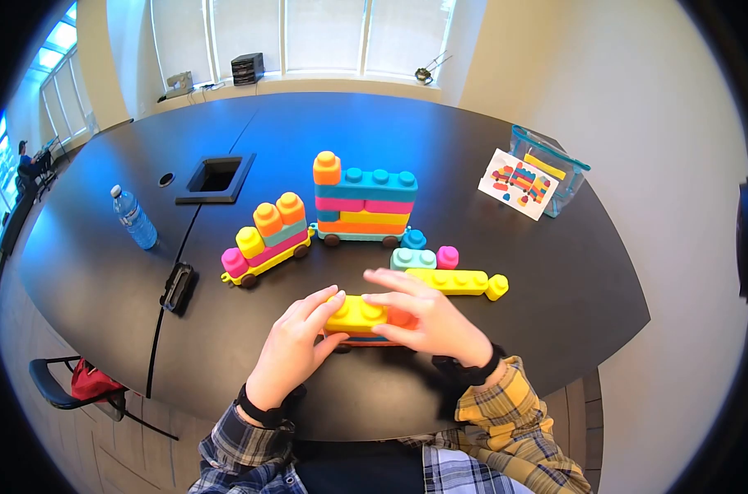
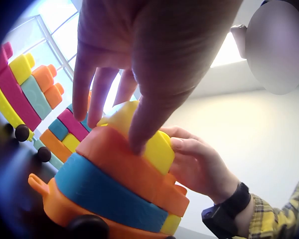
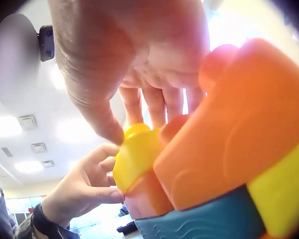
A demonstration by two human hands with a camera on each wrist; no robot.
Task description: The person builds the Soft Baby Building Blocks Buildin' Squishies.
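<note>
A yellow block sits on top of a toy train car close to the table's front edge. My left hand grips its left end, thumb on the near side and fingers on the far side. At the block's right part, my right hand pinches it between thumb and fingers. Below it in the left wrist view are an orange block, a blue block and the orange wheeled base. A further orange block stands beside the yellow one, partly behind my right hand in the head view.
Beyond the hands stand a shorter block-built car and a taller one. Loose blocks, including a long yellow one, lie to the right. A water bottle, black case, picture card and clear pouch are farther out.
</note>
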